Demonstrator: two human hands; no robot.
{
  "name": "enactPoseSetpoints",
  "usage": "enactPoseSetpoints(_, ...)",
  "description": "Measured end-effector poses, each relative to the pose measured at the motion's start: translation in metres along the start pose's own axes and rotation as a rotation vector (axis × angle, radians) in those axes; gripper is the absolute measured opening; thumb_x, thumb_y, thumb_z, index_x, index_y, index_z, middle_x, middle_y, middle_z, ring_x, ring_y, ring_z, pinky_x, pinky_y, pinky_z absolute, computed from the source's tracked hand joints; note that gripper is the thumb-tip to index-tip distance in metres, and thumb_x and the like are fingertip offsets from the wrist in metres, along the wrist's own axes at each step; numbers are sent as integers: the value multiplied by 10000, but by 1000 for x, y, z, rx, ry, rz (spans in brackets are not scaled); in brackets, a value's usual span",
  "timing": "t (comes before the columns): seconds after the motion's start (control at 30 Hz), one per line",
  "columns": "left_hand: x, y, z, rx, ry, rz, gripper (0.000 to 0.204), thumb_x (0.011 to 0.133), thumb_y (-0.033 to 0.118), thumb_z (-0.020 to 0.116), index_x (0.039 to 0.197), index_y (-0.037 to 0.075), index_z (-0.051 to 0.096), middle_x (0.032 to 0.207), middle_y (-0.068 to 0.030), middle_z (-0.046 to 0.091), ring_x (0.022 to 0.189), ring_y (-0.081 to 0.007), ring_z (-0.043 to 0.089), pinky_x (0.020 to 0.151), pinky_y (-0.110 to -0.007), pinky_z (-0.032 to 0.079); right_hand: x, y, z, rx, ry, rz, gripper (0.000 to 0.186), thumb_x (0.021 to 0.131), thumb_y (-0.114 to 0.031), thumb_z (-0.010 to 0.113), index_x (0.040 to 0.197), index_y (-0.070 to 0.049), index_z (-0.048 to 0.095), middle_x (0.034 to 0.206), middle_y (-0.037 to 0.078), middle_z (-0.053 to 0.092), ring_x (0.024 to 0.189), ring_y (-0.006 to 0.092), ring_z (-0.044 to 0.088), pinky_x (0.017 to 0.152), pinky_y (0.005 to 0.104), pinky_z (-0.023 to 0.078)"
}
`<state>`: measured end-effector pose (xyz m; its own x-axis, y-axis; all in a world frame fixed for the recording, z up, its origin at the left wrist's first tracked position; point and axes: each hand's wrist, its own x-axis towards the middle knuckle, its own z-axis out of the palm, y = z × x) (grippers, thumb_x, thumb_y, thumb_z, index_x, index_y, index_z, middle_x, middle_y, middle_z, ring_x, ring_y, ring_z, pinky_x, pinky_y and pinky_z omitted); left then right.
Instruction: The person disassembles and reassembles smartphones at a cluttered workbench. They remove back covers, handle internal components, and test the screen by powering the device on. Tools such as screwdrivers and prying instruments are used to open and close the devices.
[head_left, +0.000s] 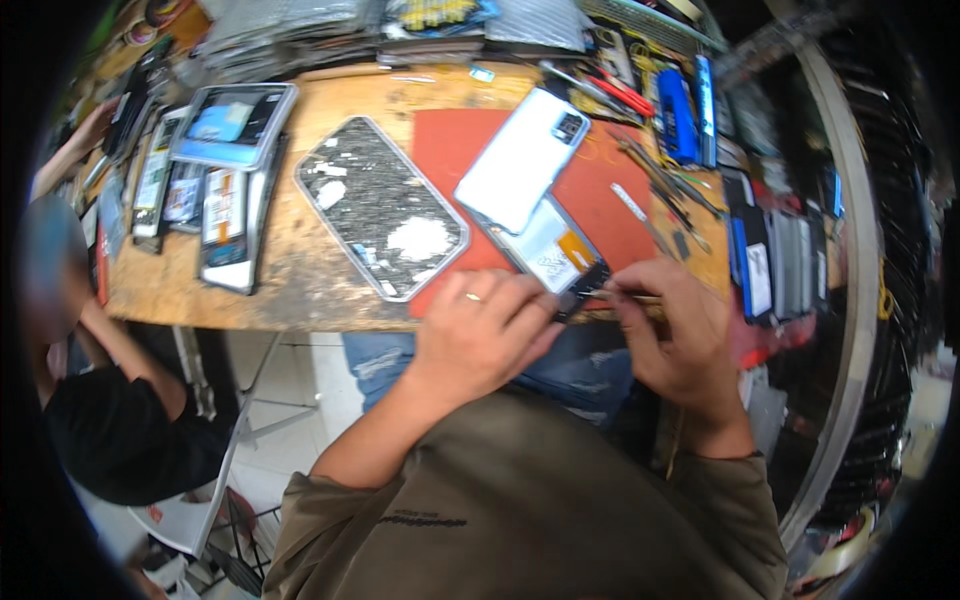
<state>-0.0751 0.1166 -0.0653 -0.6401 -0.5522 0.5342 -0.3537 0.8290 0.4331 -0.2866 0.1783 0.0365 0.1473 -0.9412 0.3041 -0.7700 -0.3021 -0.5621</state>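
Note:
An opened phone lies tilted on an orange-red mat, its battery and dark lower end showing. My left hand, a ring on one finger, is closed on the phone's near left edge. Thumb and fingers of my right hand pinch a thin, brownish tool, whose tip is at the phone's dark lower end; its exact kind is hard to make out. A pale blue-white back cover with a camera block overlaps the phone's far end.
Left of the mat sits a clear-rimmed tray of small parts. Several opened phones are stacked farther left, near another person's arm. Screwdrivers and tweezers, a blue tool and more phones stand right.

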Motion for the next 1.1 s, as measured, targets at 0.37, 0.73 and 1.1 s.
enactPoseSetpoints(0.37, 6, 3, 0, -47, 20, -73, 334, 808, 282, 884, 1072, 132, 743, 1087, 8, 679, 951, -215, 647, 793, -387, 453, -7, 4, 11, 114, -41, -23, 272, 904, 86, 726, 1145, 15, 624, 937, 161, 681, 819, 356, 729, 696, 438, 573)
enactPoseSetpoints(0.73, 4, 2, 1, -66, 32, -105, 436, 800, 270, 895, 1155, 105, 701, 1069, -17, 687, 934, -236, 649, 776, -394, 448, -4, -1, 4, 178, -138, 8, 339, 887, 107, 694, 1212, 44, 620, 1018, 172, 675, 927, 365, 714, 809, 447, 579)
enactPoseSetpoints(1.1, 4, -1, 3, -100, 75, -90, 560, 786, 228, 918, 1252, 83, 643, 1023, -27, 701, 882, -241, 658, 742, -386, 445, -7, 2, 4, 152, -134, -25, 347, 867, 115, 691, 1202, 54, 626, 1062, 158, 677, 953, 368, 714, 823, 450, 587)
